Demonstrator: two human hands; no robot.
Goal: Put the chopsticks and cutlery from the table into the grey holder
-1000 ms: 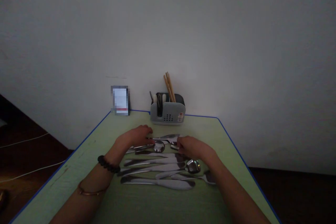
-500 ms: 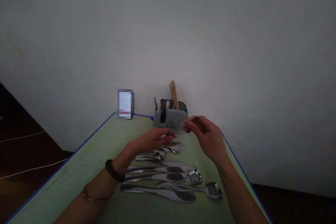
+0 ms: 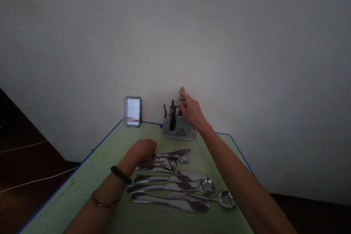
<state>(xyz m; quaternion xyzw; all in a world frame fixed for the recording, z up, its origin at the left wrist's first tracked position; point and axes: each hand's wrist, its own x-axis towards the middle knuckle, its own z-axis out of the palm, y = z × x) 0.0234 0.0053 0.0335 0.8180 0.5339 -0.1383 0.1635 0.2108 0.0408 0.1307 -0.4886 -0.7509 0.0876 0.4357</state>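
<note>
My right hand (image 3: 189,110) reaches out over the grey cutlery holder (image 3: 179,131) at the table's far edge. Its fingers are bunched together next to the wooden chopsticks (image 3: 182,90) that stand in the holder. What they hold, if anything, is hidden. My left hand (image 3: 143,151) rests curled on the table, its fingers closed over the handles of the farthest metal pieces (image 3: 175,152). Several steel knives and spoons (image 3: 170,179) lie side by side in a row in front of me. A spoon (image 3: 225,199) lies nearest on the right.
The green table (image 3: 82,193) has a blue rim and stands against a white wall. A small blurred card (image 3: 133,111) stands at its far left corner. White cables (image 3: 33,181) run over the dark floor at the left.
My right hand lifted one metal piece from the row, raised it between both hands, then carried it away to the holder. My left hand went back down onto the farthest pieces.
</note>
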